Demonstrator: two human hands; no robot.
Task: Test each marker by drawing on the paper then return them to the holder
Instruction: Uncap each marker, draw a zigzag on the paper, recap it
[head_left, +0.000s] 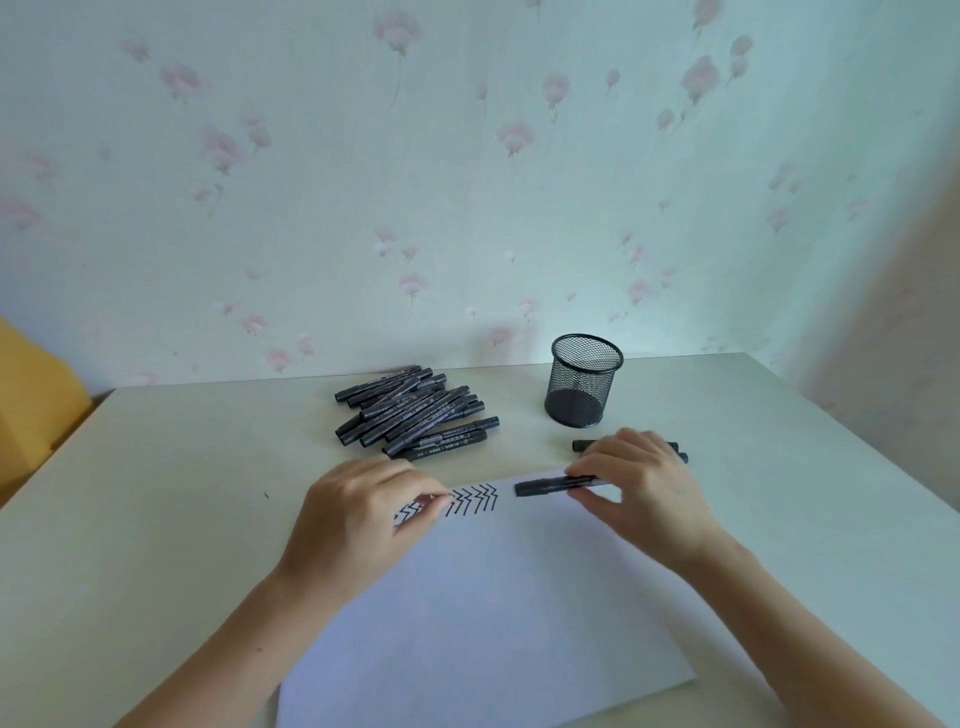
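Note:
A white sheet of paper (488, 597) lies on the table with black zigzag marks (472, 500) along its far edge. My right hand (644, 483) pinches a black marker (540, 486), capped and lying level just over the paper's far right corner. My left hand (358, 514) rests on the paper's far left part, fingers loosely curled, covering some of the zigzags; I cannot see anything in it. A pile of several black markers (415, 413) lies beyond the paper. The black mesh holder (584, 382) stands upright at the back right and looks empty.
Two more black markers (675, 451) lie on the table behind my right hand, partly hidden by it. The pale table (156, 493) meets a flowered wall at the back. A yellow object (31, 405) sits off the table's left edge.

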